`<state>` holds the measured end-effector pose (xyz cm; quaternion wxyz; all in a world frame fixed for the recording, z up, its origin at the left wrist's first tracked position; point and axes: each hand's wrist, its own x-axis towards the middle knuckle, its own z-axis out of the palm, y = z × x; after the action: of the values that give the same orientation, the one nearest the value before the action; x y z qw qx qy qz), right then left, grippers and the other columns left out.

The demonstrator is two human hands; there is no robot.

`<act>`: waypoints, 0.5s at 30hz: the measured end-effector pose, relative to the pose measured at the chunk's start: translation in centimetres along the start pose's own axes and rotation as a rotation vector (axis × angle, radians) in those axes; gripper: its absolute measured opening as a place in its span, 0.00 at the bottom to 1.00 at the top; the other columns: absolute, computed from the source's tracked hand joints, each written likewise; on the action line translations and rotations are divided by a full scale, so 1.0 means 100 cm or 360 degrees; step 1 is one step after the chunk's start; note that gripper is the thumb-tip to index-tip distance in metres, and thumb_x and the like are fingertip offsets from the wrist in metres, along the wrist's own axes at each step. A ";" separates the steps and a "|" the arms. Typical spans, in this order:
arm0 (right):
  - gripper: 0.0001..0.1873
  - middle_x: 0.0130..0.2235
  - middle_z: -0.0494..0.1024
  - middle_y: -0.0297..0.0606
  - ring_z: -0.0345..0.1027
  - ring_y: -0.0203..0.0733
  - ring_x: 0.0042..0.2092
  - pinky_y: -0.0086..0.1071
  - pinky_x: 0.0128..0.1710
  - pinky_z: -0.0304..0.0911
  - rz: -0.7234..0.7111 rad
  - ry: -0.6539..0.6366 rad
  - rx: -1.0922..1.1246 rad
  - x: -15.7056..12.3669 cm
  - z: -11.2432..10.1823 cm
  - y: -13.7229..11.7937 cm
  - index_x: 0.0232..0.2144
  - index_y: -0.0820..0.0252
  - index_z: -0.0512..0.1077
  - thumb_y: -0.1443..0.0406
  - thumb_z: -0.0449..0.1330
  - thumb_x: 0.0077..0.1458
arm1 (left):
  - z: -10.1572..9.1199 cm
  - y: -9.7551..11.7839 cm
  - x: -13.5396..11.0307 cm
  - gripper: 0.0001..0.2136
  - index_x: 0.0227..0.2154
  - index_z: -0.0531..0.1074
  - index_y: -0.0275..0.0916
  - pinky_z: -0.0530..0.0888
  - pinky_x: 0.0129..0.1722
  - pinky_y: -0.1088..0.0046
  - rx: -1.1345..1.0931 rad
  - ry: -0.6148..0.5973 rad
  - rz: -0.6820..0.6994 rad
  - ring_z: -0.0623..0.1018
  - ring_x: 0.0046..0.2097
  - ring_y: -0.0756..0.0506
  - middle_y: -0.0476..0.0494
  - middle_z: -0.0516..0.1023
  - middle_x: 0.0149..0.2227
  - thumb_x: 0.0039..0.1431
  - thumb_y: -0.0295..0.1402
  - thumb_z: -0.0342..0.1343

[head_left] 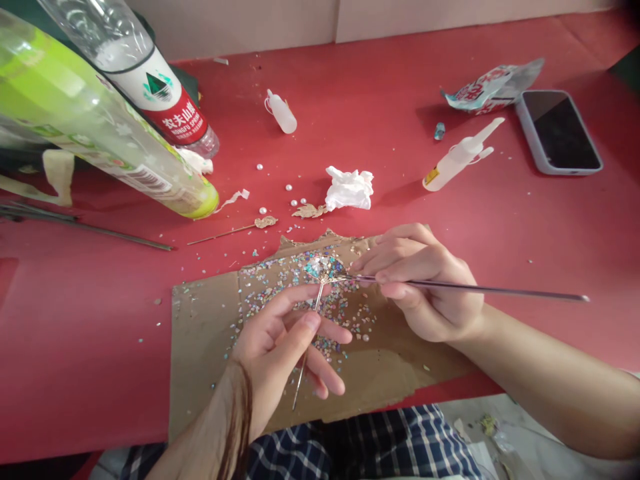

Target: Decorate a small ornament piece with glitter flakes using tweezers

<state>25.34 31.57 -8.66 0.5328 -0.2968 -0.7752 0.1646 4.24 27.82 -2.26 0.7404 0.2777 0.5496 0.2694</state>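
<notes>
My left hand (293,343) pinches the thin metal stem of a hairpin (318,301) between thumb and index finger, its other fingers spread below. The hairpin's fan-shaped head is covered with blue and white chips. In my right hand (430,287) is a slender rod-like tool (493,290), held like a pen; its tip meets the hairpin head's right side, and its exact kind is unclear. Beneath both hands lies a piece of cardboard (200,347) strewn with small coloured chips (273,293). Beyond it rest a leaf-ended metal pin (265,222), a gold leaf piece (309,211) and loose pearl beads (263,211).
A crumpled white tissue (350,188) lies past the cardboard. Two small squeeze bottles (283,113) (457,160), a phone (560,130) and a torn wrapper (493,87) sit farther back. Large drink bottles (165,100) (115,133) lean in at left, near thin metal rods (120,235).
</notes>
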 end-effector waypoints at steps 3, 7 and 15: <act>0.10 0.29 0.82 0.31 0.82 0.41 0.33 0.43 0.43 0.70 -0.0012 -0.0012 -0.0006 0.000 -0.001 0.000 0.34 0.54 0.68 0.62 0.57 0.71 | -0.001 -0.001 0.001 0.10 0.51 0.73 0.42 0.74 0.22 0.85 0.0003 0.0003 0.0003 0.80 0.22 0.55 0.54 0.83 0.31 0.69 0.34 0.59; 0.10 0.29 0.82 0.30 0.82 0.40 0.33 0.42 0.43 0.70 -0.0022 -0.0030 -0.0012 0.001 -0.001 0.000 0.34 0.53 0.67 0.62 0.57 0.72 | -0.002 -0.002 0.001 0.10 0.50 0.73 0.42 0.74 0.22 0.84 -0.0011 0.0002 0.0014 0.80 0.22 0.55 0.54 0.84 0.31 0.69 0.34 0.59; 0.10 0.30 0.82 0.32 0.82 0.41 0.34 0.44 0.42 0.70 -0.0030 -0.0021 -0.0005 0.000 -0.001 0.001 0.35 0.53 0.68 0.61 0.57 0.72 | -0.003 0.000 0.001 0.10 0.51 0.73 0.41 0.75 0.23 0.84 -0.0018 -0.0038 -0.0006 0.80 0.22 0.54 0.54 0.84 0.31 0.69 0.34 0.59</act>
<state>25.41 31.61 -8.67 0.5286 -0.2892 -0.7818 0.1602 4.03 27.95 -2.40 0.7491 0.2757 0.5397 0.2676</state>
